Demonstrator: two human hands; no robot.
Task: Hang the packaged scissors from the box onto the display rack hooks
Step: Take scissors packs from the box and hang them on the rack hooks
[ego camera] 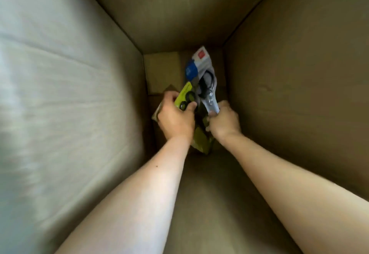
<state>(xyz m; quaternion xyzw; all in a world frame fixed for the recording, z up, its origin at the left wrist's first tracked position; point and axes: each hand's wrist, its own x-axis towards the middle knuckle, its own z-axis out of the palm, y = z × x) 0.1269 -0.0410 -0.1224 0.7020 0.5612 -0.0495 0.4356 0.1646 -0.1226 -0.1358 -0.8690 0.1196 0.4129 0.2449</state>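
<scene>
I look straight down into a deep cardboard box (289,94). Both my arms reach to its bottom. My left hand (175,119) grips a yellow-green scissors pack (184,98) with black handles showing. My right hand (224,122) pinches the lower end of a white and blue scissors pack (201,72), which stands up above the hand with black handles visible inside. More yellow-green packaging (201,140) lies between and under my wrists. The display rack is out of view.
The box walls close in on all sides; the left wall (60,94) is brightly lit, the right one is in shade. A folded cardboard flap (161,72) lies on the box floor behind the packs.
</scene>
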